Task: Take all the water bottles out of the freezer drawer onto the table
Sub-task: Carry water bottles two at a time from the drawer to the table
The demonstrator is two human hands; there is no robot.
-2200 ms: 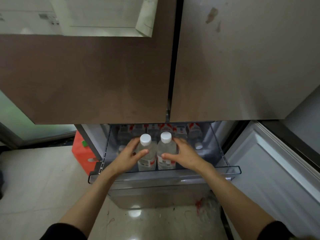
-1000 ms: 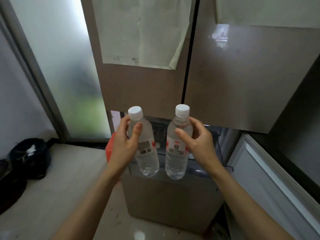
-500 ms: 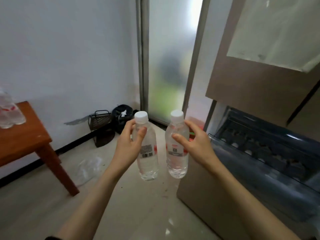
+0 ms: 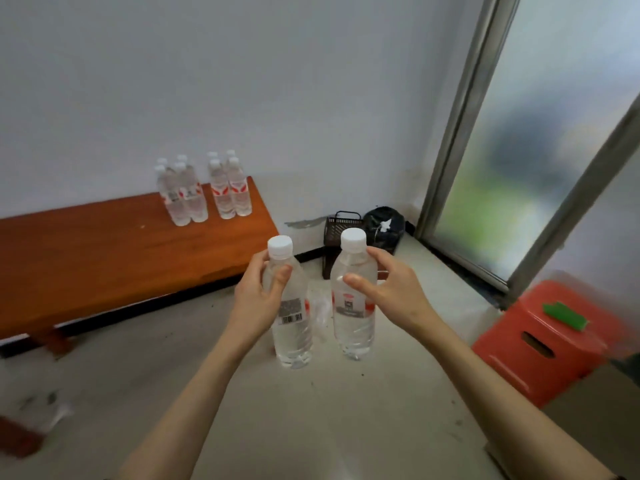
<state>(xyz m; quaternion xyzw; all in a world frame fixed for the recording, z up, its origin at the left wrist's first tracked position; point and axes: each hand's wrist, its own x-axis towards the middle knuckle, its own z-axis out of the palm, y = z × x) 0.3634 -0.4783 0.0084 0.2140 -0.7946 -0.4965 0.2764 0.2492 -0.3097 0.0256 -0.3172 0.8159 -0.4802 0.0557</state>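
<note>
My left hand (image 4: 254, 301) grips a clear water bottle (image 4: 292, 327) with a white cap and a barcode label, held upright in mid-air. Beside it, my right hand (image 4: 391, 294) grips a second water bottle (image 4: 353, 320) of the same kind. Both hang above the floor, right of the wooden table (image 4: 104, 251). At the table's far right end stand several water bottles (image 4: 204, 188) with red labels, in two tight groups against the wall. The freezer drawer is out of view.
A red plastic stool (image 4: 550, 337) with a green scrap on top stands at the right. A black mesh basket (image 4: 341, 242) and a dark bag (image 4: 382, 225) sit in the corner by the frosted glass door (image 4: 540, 161). A crumpled plastic wrap (image 4: 320, 308) lies on the floor.
I lifted the two bottles out of the freezer drawer and turned left. The fridge has left the view and the table with its bottles has come in.
</note>
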